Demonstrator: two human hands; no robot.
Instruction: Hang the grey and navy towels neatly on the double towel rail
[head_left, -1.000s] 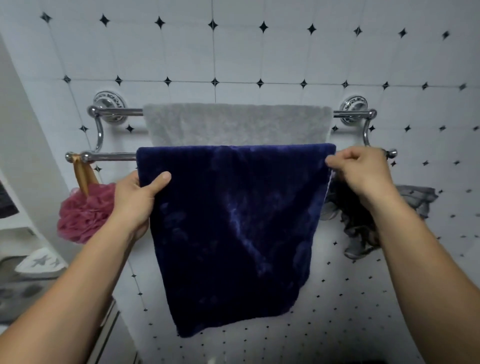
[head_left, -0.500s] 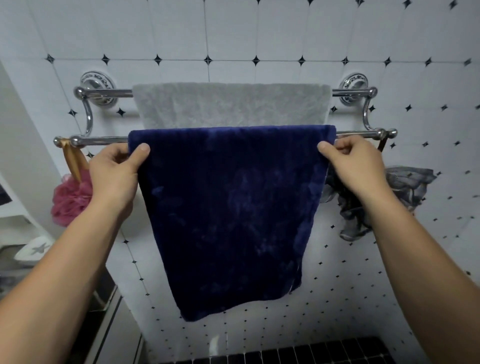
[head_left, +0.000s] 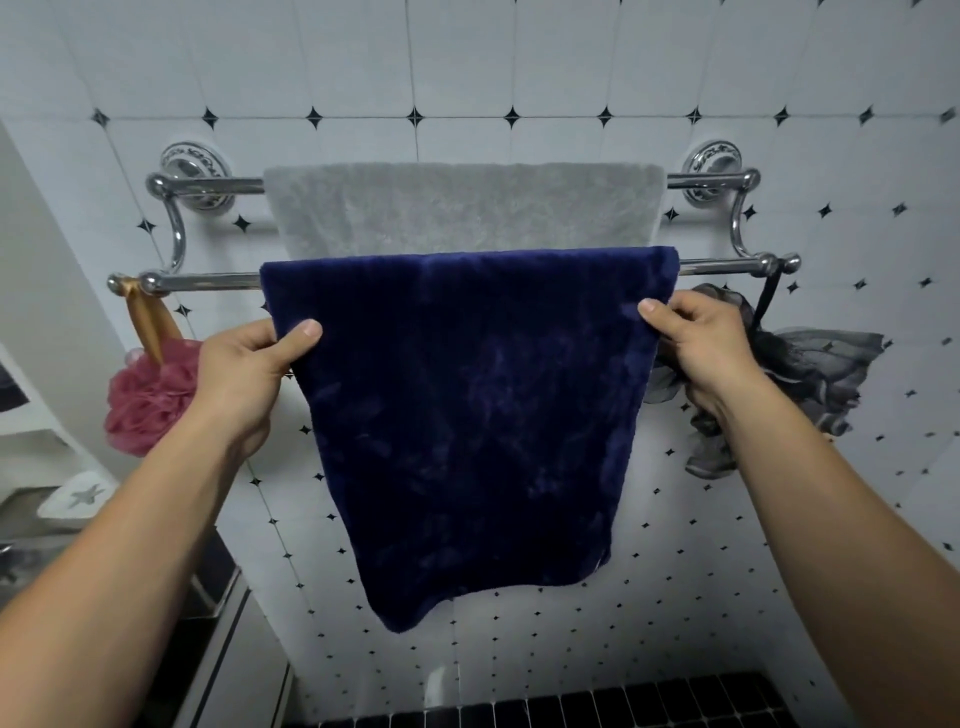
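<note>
A chrome double towel rail (head_left: 208, 282) is fixed to the white tiled wall. The grey towel (head_left: 462, 210) hangs flat over its back bar. Over the front bar is draped the navy towel (head_left: 462, 415), its lower edge slanting down to the left. My left hand (head_left: 249, 374) pinches the navy towel's left edge a little below the bar. My right hand (head_left: 701, 348) pinches the right edge at about the same height.
A pink bath pouf (head_left: 148, 400) hangs by a tan ribbon from the front bar's left end. A grey-black mesh pouf (head_left: 815, 374) hangs from the right end. A white dish with a starfish (head_left: 78, 499) sits at the lower left. Dark tiles (head_left: 623, 706) run along the bottom.
Both hands have slid from the towel's top corners at the bar down its side edges. The view has tilted, so the rail sits lower in the frame.
</note>
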